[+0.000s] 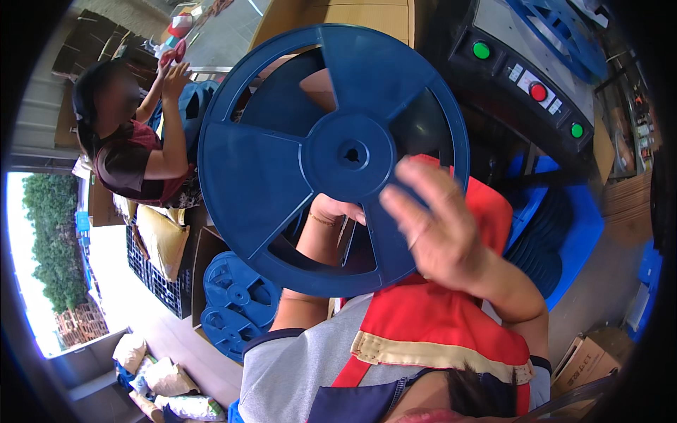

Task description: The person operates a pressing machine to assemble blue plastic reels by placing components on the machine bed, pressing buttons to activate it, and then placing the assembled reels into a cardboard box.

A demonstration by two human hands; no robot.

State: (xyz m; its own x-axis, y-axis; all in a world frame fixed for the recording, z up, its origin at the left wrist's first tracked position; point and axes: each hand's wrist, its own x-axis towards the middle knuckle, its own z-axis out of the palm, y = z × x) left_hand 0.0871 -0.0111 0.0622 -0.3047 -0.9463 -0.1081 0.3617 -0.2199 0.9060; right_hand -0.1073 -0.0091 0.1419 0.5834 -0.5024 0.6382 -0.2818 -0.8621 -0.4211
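At the upper left of the frame a co-worker (130, 144) bends over their own work, close enough that a dropped reel could roll their way. At lower left, spare blue reels (233, 303) lie stacked on the floor. In the centre I hold a big blue reel (282, 162) up with my left hand (335, 211), fingers curled on it from behind; it could tip, I judge. My right hand (434, 222) is spread wide, blurred, gripping nothing. At upper right sits a machine panel (532, 77) with round buttons.

Head camera looks steeply down, close over the reel (333, 158).
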